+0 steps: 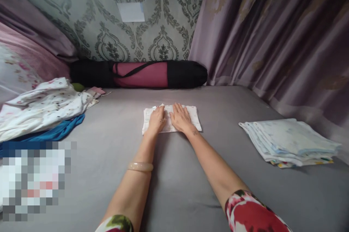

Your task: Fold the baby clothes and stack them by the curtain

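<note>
A folded white cloth [194,118] with a faint print lies flat on the grey bed sheet [174,195] in front of me. On its left part rests my left hand [157,120], palm down, with the fingers pointing away from me. My right hand [180,118] lies flat on the middle of the cloth, its fingers stretched out and a little apart. Both hands touch the cloth from above, and the palms are hidden. A small pale edge of fabric shows by the left fingertips.
To the right sits a stack of folded light cloths [291,141]. Loose white printed clothes [51,104] and a blue garment [58,128] are heaped at the left. A black and maroon long bag [141,75] lies along the patterned wall, beside a purple curtain [234,24].
</note>
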A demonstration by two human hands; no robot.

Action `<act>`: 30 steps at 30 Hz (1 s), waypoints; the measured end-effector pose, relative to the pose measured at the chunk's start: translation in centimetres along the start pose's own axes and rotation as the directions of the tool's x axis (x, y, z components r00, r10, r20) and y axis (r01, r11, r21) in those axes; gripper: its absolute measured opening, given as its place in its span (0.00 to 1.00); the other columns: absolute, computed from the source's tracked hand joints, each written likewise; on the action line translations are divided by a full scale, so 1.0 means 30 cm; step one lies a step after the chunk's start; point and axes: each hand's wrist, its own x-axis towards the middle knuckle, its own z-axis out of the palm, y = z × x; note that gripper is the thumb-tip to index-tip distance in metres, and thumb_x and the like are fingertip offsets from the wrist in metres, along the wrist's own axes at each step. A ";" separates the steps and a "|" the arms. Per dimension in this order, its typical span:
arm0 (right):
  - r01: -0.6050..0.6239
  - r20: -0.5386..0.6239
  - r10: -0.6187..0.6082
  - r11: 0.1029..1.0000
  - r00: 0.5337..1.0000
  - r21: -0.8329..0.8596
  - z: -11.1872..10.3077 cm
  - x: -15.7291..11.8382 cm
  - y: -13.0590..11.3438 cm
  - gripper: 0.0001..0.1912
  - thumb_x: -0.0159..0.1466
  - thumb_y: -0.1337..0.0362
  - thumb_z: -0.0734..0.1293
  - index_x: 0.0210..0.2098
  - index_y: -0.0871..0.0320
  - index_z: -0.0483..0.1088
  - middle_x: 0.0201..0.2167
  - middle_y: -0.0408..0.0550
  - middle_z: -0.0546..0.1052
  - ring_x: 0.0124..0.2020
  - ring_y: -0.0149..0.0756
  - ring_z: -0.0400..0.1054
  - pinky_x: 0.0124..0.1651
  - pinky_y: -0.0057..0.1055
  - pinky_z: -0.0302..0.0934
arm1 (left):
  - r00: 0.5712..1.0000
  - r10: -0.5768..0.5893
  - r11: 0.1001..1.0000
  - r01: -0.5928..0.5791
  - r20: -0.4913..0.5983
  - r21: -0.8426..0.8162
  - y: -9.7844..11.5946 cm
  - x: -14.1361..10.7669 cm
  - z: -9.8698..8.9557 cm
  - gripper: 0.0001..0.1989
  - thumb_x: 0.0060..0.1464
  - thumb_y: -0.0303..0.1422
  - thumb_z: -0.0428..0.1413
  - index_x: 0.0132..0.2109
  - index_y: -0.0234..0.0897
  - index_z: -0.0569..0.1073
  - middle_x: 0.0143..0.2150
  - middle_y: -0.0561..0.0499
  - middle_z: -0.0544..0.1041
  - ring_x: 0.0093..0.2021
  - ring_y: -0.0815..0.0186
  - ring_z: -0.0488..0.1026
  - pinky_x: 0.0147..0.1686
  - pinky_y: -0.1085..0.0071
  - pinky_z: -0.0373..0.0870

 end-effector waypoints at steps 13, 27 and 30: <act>-0.052 0.014 0.052 0.998 0.999 -0.021 0.022 -0.009 0.047 0.30 0.71 0.58 0.49 0.68 0.66 0.52 0.70 0.54 0.51 0.70 0.44 0.40 0.69 0.46 0.32 | 0.990 -0.055 0.968 0.020 0.133 0.252 0.044 -0.025 0.018 0.28 0.66 0.43 0.37 0.67 0.38 0.58 0.70 0.43 0.56 0.70 0.51 0.48 0.65 0.46 0.47; -0.231 0.006 0.231 0.973 0.973 -0.018 0.009 -0.002 0.112 0.32 0.71 0.55 0.48 0.67 0.69 0.51 0.70 0.60 0.51 0.70 0.47 0.39 0.68 0.48 0.29 | 0.953 -0.302 0.909 0.280 0.024 0.309 0.021 -0.026 0.008 0.34 0.64 0.47 0.34 0.68 0.31 0.56 0.70 0.38 0.54 0.71 0.48 0.46 0.65 0.43 0.44; -0.221 0.011 0.221 0.975 0.975 0.004 -0.003 0.003 0.126 0.30 0.72 0.56 0.47 0.66 0.67 0.54 0.69 0.58 0.53 0.70 0.46 0.42 0.68 0.48 0.32 | 0.951 -0.303 0.911 0.271 0.056 0.310 0.020 -0.026 0.002 0.34 0.64 0.47 0.33 0.69 0.30 0.54 0.71 0.37 0.53 0.71 0.47 0.45 0.65 0.43 0.44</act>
